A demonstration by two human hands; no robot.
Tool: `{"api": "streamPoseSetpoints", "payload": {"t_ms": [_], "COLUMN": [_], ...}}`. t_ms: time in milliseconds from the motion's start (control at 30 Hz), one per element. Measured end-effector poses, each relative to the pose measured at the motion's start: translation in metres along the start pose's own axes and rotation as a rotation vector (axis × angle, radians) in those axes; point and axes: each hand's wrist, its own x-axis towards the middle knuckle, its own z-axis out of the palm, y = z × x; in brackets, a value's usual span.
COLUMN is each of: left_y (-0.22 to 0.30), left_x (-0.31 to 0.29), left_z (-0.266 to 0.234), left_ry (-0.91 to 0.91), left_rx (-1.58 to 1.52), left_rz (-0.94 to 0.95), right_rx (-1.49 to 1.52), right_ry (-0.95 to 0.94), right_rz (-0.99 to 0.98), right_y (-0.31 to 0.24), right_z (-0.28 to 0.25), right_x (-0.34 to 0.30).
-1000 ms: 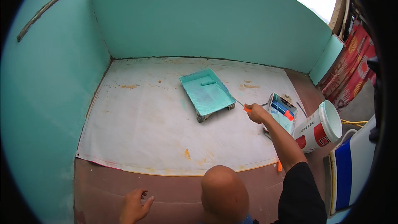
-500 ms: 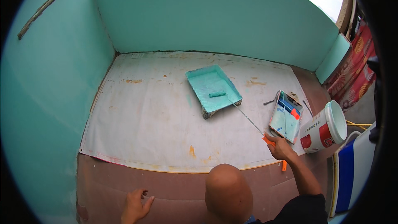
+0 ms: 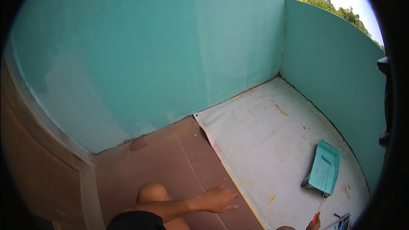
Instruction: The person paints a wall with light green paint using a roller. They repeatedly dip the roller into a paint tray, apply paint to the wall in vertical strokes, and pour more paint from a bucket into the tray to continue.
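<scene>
My right hand, at the lower edge of the view and partly cut off, grips the orange handle of a paint roller. Its thin metal rod reaches up into a paint tray, where the small roller head lies in teal paint. The tray rests on a white sheet spread over the floor. Over the brown floor, close to the sheet's yellow edge, my left hand is held out with its thumb and fingers apart, and nothing is in it.
A teal wall, patchy in shade, rises on the left. A low teal wall meets it at the far corner. Brown floor borders the sheet. A wooden door stands at the left. A second tray shows partly at lower right.
The view has swung left, so the tray and roller now appear at lower right and more of the left wall shows. My right hand keeps hold of the roller; my left arm reaches further across.
</scene>
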Motion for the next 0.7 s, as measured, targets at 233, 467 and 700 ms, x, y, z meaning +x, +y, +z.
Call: {"api": "streamPoseSetpoints", "payload": {"t_ms": [233, 467, 700], "left_y": [-0.005, 0.001, -0.04], "left_x": [-0.018, -0.022, -0.002], "left_z": [-0.008, -0.028, -0.026], "left_ry": [-0.064, -0.006, -0.119], "left_rx": [-0.02, -0.109, -0.171], "left_rz": [-0.073, -0.038, -0.13], "right_rx": [-0.104, 0.137, 0.033], "right_ry": [0.104, 0.16, 0.152], "right_rz": [0.259, 0.625, 0.681], "right_y": [-0.016, -0.043, -0.081], "right_z": [0.05, 0.034, 0.011], "right_x": [-0.07, -0.122, -0.166]}}
